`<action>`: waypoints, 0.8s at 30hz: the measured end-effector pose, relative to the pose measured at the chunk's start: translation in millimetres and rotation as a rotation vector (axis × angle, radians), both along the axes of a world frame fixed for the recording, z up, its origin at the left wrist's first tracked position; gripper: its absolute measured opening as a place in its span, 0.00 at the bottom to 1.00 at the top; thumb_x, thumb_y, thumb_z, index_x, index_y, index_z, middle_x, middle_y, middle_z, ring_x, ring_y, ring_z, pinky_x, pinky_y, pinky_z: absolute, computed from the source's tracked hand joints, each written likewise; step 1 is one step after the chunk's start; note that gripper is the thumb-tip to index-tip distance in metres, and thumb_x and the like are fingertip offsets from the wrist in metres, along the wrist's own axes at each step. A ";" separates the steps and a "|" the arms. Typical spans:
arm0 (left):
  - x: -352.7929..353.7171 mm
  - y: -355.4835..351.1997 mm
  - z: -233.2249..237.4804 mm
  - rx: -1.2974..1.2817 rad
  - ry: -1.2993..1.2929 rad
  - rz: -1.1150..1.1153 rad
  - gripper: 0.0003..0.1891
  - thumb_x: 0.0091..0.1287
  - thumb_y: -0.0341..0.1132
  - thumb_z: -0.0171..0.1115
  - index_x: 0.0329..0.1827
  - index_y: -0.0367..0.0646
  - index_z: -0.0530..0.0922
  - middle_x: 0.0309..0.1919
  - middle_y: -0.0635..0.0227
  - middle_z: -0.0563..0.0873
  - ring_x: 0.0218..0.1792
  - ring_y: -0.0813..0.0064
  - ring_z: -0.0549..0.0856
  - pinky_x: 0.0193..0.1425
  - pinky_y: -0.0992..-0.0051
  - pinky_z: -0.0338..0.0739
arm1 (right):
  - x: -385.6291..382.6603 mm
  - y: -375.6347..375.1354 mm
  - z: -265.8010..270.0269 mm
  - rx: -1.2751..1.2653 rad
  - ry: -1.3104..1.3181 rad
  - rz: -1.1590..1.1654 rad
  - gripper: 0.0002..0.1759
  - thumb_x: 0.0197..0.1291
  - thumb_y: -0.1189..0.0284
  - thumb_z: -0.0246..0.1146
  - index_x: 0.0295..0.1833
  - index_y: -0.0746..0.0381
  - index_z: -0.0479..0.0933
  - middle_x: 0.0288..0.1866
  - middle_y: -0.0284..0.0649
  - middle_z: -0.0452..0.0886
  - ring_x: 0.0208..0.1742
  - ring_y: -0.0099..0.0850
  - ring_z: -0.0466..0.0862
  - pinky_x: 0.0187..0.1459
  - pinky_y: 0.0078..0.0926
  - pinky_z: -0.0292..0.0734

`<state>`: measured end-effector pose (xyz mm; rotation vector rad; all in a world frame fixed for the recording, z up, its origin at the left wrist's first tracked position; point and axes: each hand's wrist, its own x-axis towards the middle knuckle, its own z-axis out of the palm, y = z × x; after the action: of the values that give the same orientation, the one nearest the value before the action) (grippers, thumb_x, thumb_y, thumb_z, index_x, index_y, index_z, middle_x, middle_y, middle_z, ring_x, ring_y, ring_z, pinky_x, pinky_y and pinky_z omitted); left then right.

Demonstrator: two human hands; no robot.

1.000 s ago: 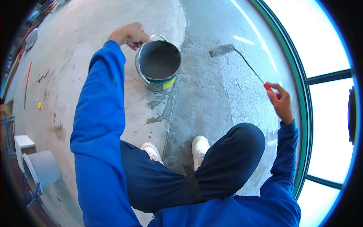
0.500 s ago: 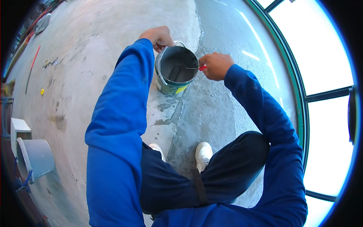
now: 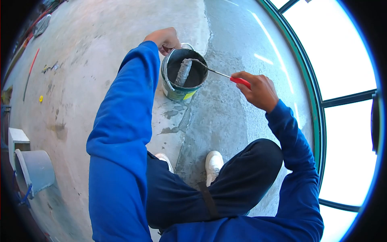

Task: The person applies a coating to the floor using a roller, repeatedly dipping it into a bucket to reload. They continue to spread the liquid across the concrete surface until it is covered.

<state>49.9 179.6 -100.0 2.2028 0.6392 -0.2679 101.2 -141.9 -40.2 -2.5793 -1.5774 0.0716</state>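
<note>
My right hand is closed round the red handle of a paint roller. The roller's sleeve, coated in grey, slants at the mouth of a dark bucket, its wire frame crossing over the rim. Wet grey material lies inside the bucket, partly hidden by the roller. On the bucket's far left rim, my left hand grips with curled fingers; a pale handle shows beside it. The bucket stands on the floor, at the border between a pale dry area and a darker wet-looking one.
A grey bucket lies tipped at the left, near a white box. Farther up are a red stick and a small yellow object. Green-framed glass panes run along the right, beside the grey-coated floor.
My right hand has moved right and slightly down, drawing the roller up from inside the bucket to its mouth. My left hand remains at the rim.
</note>
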 end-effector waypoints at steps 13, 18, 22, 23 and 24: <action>-13.5 9.4 -0.3 -0.187 0.008 0.119 0.13 0.63 0.43 0.65 0.33 0.40 0.82 0.24 0.67 0.80 0.26 0.74 0.78 0.34 0.73 0.79 | 32.4 -70.7 -33.3 0.227 1.311 -0.397 0.20 0.66 0.64 0.60 0.59 0.62 0.72 0.22 0.29 0.67 0.18 0.11 0.61 0.14 0.09 0.52; -21.7 14.1 -6.8 -0.229 -0.020 0.189 0.12 0.62 0.42 0.67 0.36 0.40 0.83 0.24 0.68 0.80 0.26 0.75 0.77 0.33 0.74 0.78 | 38.6 -75.4 -66.1 0.249 1.539 -0.441 0.22 0.66 0.64 0.60 0.61 0.63 0.70 0.24 0.29 0.65 0.18 0.10 0.60 0.14 0.08 0.52; -20.6 21.8 -16.7 -0.254 -0.008 0.181 0.15 0.61 0.43 0.68 0.43 0.42 0.85 0.24 0.69 0.79 0.24 0.76 0.75 0.30 0.75 0.75 | 30.9 -76.9 -65.4 0.236 1.411 -0.418 0.20 0.66 0.65 0.60 0.59 0.63 0.72 0.22 0.28 0.66 0.18 0.13 0.61 0.15 0.13 0.56; -20.2 22.4 -17.8 -0.265 -0.006 0.174 0.15 0.61 0.42 0.68 0.44 0.42 0.85 0.24 0.69 0.79 0.24 0.76 0.75 0.30 0.76 0.75 | 27.8 -77.7 -68.9 0.271 1.267 -0.362 0.19 0.65 0.65 0.60 0.58 0.62 0.73 0.21 0.29 0.68 0.17 0.15 0.63 0.17 0.16 0.59; -19.5 22.7 -18.6 -0.257 -0.005 0.166 0.15 0.61 0.42 0.68 0.45 0.42 0.84 0.24 0.69 0.79 0.24 0.76 0.75 0.30 0.76 0.75 | 23.9 -77.8 -73.4 0.302 1.122 -0.306 0.18 0.64 0.66 0.61 0.57 0.61 0.75 0.20 0.31 0.70 0.17 0.17 0.65 0.18 0.19 0.62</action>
<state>30.4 202.4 -118.6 1.8937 0.7374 -0.2442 125.1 -219.7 -113.6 -1.8723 -0.6913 0.9565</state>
